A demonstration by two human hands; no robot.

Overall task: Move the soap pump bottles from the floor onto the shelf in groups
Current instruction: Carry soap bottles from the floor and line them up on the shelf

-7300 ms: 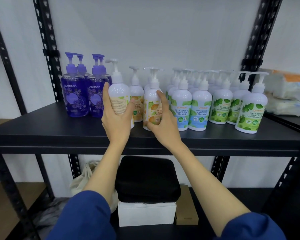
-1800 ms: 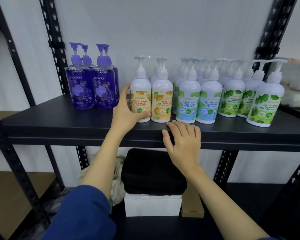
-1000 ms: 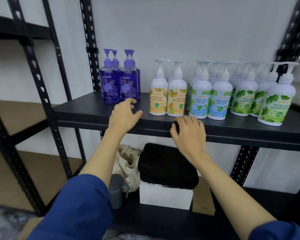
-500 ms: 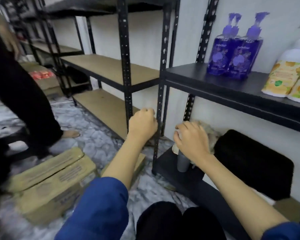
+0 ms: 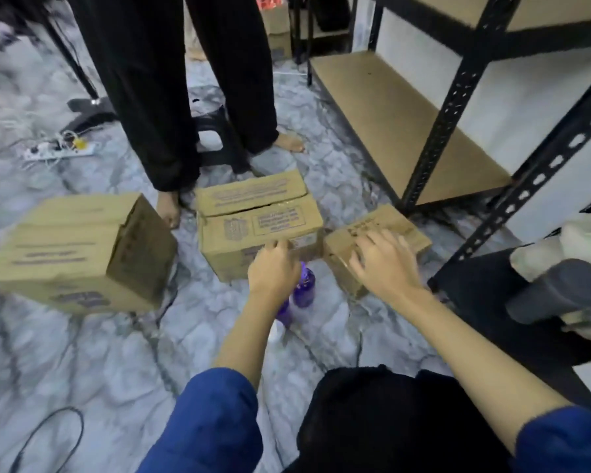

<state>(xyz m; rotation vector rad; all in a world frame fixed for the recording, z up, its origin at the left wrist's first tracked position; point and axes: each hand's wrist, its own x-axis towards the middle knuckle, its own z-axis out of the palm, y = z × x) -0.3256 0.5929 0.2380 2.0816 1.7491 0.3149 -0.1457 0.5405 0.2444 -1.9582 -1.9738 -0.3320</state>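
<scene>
1. Two purple soap pump bottles [image 5: 303,289] stood on the marbled grey floor [image 5: 82,353], side by side, just in front of the middle cardboard box [image 5: 258,230]. Both were partly hidden behind the left wrist; motion blur left their labels unreadable.
2. Left hand [image 5: 273,268] hung over the bottles, fingers curled downward near the box's lower front edge. Could not tell whether it held anything.
3. Right hand [image 5: 386,259] lay flat, fingers spread and relaxed, over a smaller cardboard box [image 5: 372,233] right of the middle one. Contact with the box could not be confirmed.
4. Both forearms bare, blue sleeves [image 5: 212,421] at the elbows.
5. A third, larger cardboard box [image 5: 79,254] lay on its side, well left of the others.
6. Another person in black trousers [image 5: 161,97] stood barefoot just behind the boxes.
7. A black metal rack with tan shelf boards [image 5: 400,121] stood on the right.
8. A white power strip [image 5: 58,150] with cables lay on the floor far left.
</scene>
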